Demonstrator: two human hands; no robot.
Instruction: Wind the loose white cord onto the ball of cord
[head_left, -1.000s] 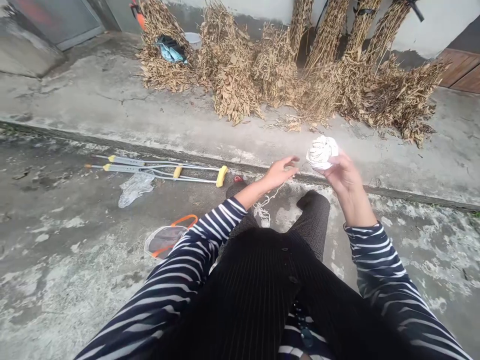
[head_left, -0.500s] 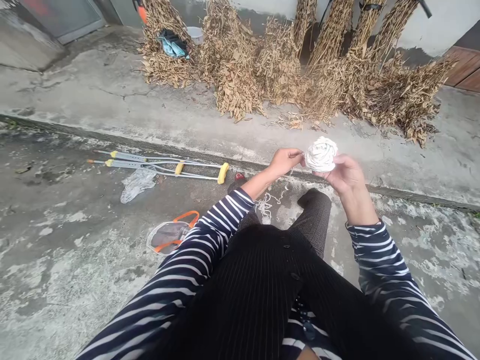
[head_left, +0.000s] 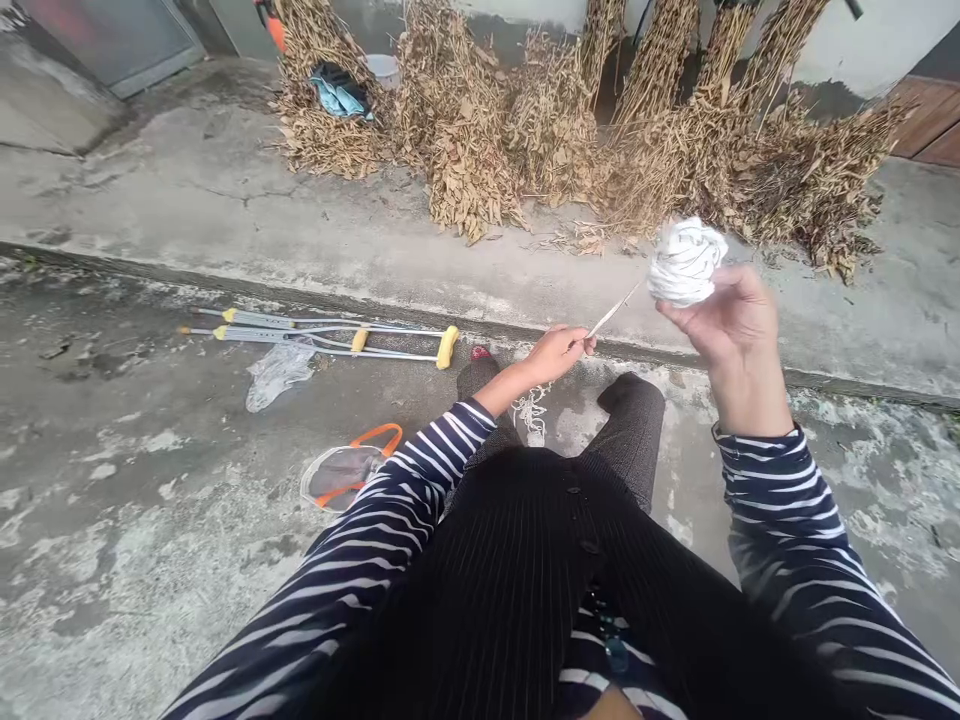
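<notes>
Now the right hand (head_left: 739, 320) is gripping a round, wound ball of white cord (head_left: 686, 262) above the concrete ledge (head_left: 420, 270), and the left hand (head_left: 559, 352) is pinching a thin white strand (head_left: 615, 308). Compared with half a second ago, the ball is sitting farther from the left hand; the strand is running straight between them, apparently under tension. Below, a loose white tangle (head_left: 532, 408) is lying between the feet. Farther out, an orange-handled, pale-rimmed bag (head_left: 341, 475) and a crumpled clear plastic bag (head_left: 279, 378) are resting on the ground, their contents indiscernible.
</notes>
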